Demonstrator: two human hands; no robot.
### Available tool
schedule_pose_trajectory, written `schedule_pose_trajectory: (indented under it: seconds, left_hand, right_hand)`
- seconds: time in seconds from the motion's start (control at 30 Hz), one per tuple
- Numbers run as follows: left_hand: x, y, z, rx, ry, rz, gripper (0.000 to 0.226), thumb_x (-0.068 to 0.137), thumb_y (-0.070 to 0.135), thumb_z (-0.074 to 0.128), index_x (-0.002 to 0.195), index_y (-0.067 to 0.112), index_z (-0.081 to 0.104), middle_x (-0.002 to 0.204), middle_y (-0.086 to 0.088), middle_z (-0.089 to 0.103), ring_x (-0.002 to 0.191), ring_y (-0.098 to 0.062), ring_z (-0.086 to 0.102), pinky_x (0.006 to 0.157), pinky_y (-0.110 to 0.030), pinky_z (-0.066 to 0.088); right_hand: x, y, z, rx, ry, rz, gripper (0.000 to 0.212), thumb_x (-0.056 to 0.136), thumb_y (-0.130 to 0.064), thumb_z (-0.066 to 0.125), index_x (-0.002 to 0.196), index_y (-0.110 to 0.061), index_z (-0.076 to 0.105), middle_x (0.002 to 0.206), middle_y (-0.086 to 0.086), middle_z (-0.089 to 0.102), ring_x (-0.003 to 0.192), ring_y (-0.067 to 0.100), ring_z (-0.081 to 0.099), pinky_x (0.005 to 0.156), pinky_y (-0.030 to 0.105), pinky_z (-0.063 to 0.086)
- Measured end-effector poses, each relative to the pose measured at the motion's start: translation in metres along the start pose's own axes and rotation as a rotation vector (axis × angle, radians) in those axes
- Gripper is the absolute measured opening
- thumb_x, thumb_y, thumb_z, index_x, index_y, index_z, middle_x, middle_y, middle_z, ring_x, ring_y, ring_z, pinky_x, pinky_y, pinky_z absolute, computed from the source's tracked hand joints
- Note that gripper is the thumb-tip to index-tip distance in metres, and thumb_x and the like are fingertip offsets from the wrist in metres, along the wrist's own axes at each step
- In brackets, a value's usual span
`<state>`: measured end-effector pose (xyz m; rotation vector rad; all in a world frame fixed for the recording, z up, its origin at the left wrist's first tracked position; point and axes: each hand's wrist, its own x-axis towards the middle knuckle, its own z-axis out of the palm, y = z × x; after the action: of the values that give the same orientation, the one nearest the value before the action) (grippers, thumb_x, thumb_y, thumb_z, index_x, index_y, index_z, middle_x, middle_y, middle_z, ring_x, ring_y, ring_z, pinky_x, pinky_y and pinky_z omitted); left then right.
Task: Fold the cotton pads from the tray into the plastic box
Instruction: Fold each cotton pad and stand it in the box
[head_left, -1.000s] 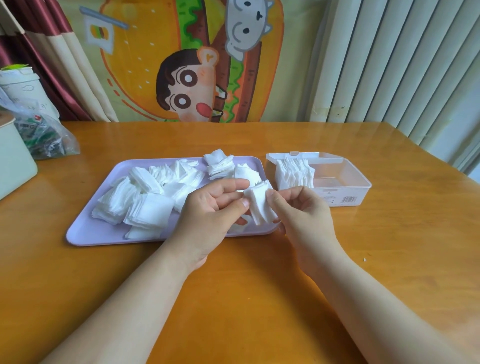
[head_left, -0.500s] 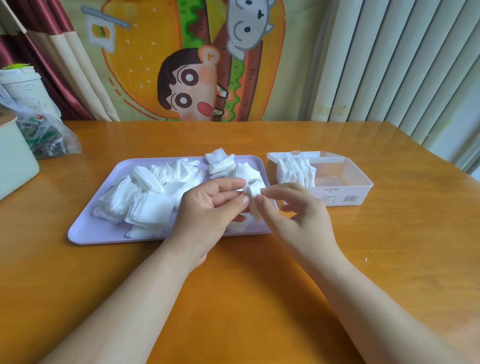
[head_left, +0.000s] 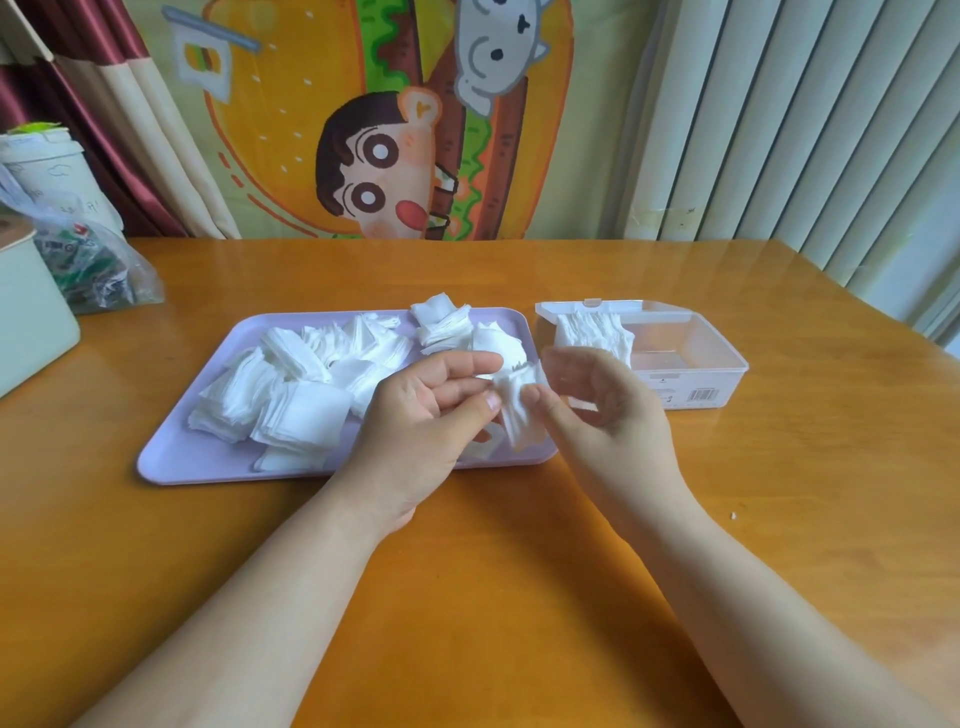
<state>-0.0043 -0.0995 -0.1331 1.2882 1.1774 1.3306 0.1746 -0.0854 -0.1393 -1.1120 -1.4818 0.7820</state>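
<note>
A lilac tray (head_left: 171, 460) lies on the table with a heap of white cotton pads (head_left: 291, 384) spread over it. Above the tray's front right corner, my left hand (head_left: 421, 421) and my right hand (head_left: 602, 410) both pinch one white cotton pad (head_left: 517, 402), which is creased between them. To the right stands a clear plastic box (head_left: 696, 358), lid open, with a row of folded pads (head_left: 595, 332) upright at its left end.
A pale green box (head_left: 31, 322) sits at the left table edge, with a clear bag of green packets (head_left: 98, 275) and a white cup (head_left: 47, 176) behind it. A cartoon cloth and vertical blinds hang behind the orange wooden table (head_left: 519, 597).
The pad went from spread flat between my hands to pressed together and creased. My right hand shifted slightly left and up. The tray and box have not moved.
</note>
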Motion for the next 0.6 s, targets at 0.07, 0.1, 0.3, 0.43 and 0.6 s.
schedule_pose_trajectory:
  seconds: [0.07,0.1,0.3,0.43,0.6]
  left_hand:
    - [0.0003,-0.0004,0.0,0.011,0.002,0.003,0.029,0.097,0.004,0.071,0.119,0.024,0.074,0.101,0.0,0.081,0.096,-0.015,0.076,0.082,-0.032,0.061]
    - [0.0005,-0.0001,0.0002,0.009,0.001,0.003,0.029,0.097,0.004,0.071,0.119,0.023,0.074,0.099,0.0,0.081,0.093,-0.013,0.076,0.079,-0.031,0.06]
    - [-0.0012,0.0018,0.0007,0.031,-0.048,0.012,0.031,0.098,0.001,0.068,0.121,0.021,0.071,0.092,-0.006,0.081,0.079,-0.012,0.072,0.075,-0.025,0.056]
    - [-0.0004,0.0008,-0.0002,0.044,-0.048,0.008,0.031,0.098,0.002,0.068,0.123,0.021,0.07,0.096,-0.007,0.081,0.081,-0.015,0.071,0.082,-0.032,0.058]
    - [0.0002,0.0008,-0.0013,0.06,-0.038,-0.003,0.03,0.098,0.005,0.068,0.123,0.023,0.07,0.095,-0.006,0.081,0.081,-0.014,0.071,0.08,-0.035,0.058]
  right_hand:
    - [0.0013,0.0037,-0.0005,-0.139,0.015,-0.155,0.033,0.091,-0.016,0.082,0.121,-0.028,0.075,0.112,-0.007,0.068,0.105,0.009,0.066,0.085,0.017,0.053]
    - [0.0018,0.0049,-0.0012,-0.201,0.013,-0.235,0.034,0.091,-0.012,0.082,0.122,-0.027,0.076,0.109,-0.004,0.064,0.102,0.011,0.064,0.085,0.018,0.052]
    - [0.0031,0.0077,-0.0059,-0.345,-0.157,-0.403,0.033,0.097,-0.001,0.071,0.124,-0.02,0.077,0.109,-0.002,0.063,0.104,0.006,0.061,0.086,0.014,0.046]
    - [0.0032,0.0063,-0.0067,-0.339,-0.159,-0.418,0.026,0.096,-0.004,0.073,0.117,-0.019,0.079,0.108,-0.002,0.065,0.103,0.007,0.064,0.084,0.013,0.045]
    - [0.0041,0.0027,-0.0074,-0.298,-0.14,-0.376,0.014,0.094,-0.007,0.077,0.103,-0.017,0.08,0.105,-0.003,0.066,0.104,0.011,0.065,0.086,0.012,0.042]
